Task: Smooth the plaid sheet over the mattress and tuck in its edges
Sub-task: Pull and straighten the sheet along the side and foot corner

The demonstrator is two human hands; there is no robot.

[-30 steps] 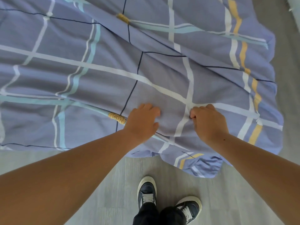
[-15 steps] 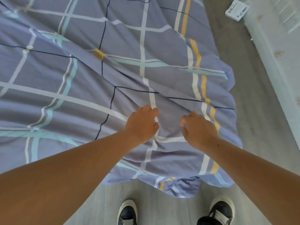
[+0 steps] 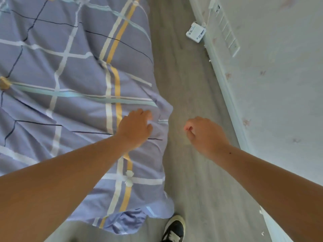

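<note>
Head view. "Why is the left hand [image 3: 134,128] at the side edge of the lavender-blue plaid cotton sheet [image 3: 70,102]?"
"Probably to draw the rumpled cloth taut (it lies over the hidden mattress, corner hanging toward the grey plank floor [image 3: 183,84]) — fingers curled into a fold."
"And the right hand [image 3: 204,133]?"
"Off the sheet, above the floor — fingers curled, holding nothing, arm outstretched."

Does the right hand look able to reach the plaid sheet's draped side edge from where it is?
Probably yes. The right hand hangs empty over the floor just beside the plaid sheet's edge, nothing between them; the left hand grips the sheet further in, out of the way.
</note>
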